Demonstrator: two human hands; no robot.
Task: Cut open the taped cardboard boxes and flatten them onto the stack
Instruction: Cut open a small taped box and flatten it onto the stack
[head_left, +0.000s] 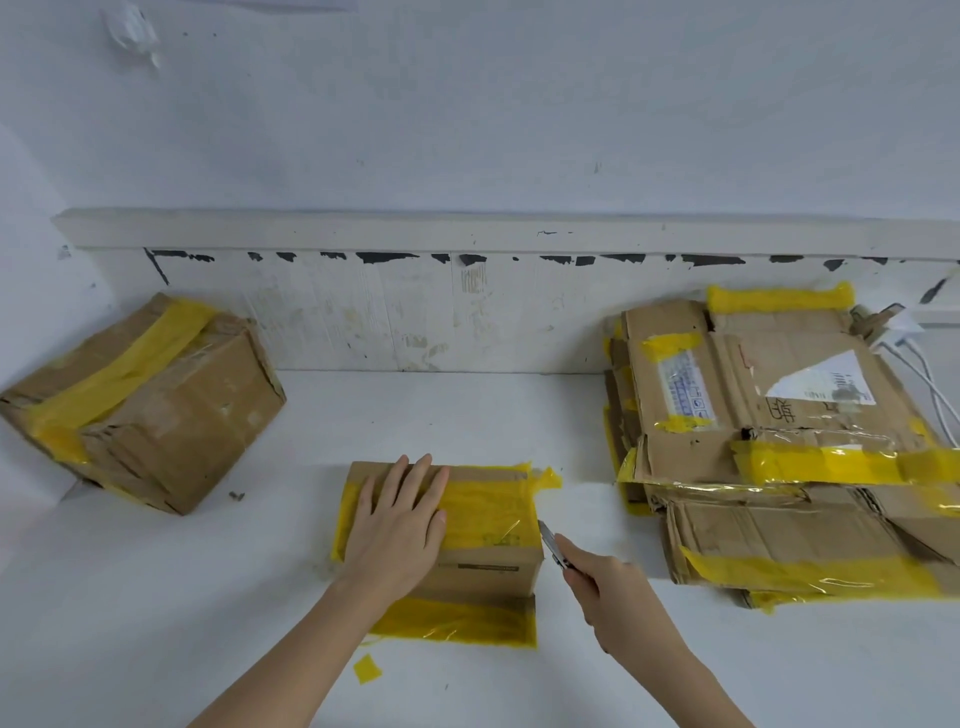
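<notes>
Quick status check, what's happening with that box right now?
Left hand pressing flat on small taped box. Right hand gripping cutter, blade at box's right edge. Nothing in the way.

I see the left hand (400, 525) pressing flat on top of a small cardboard box (467, 540) wrapped in yellow tape, near the middle of the white table (156, 623). The right hand (618, 592) grips a utility knife (551, 543), its blade tip at the box's right edge. A bigger taped box (150, 405) sits tilted far left, and the flattened stack (779, 452) lies at right.
</notes>
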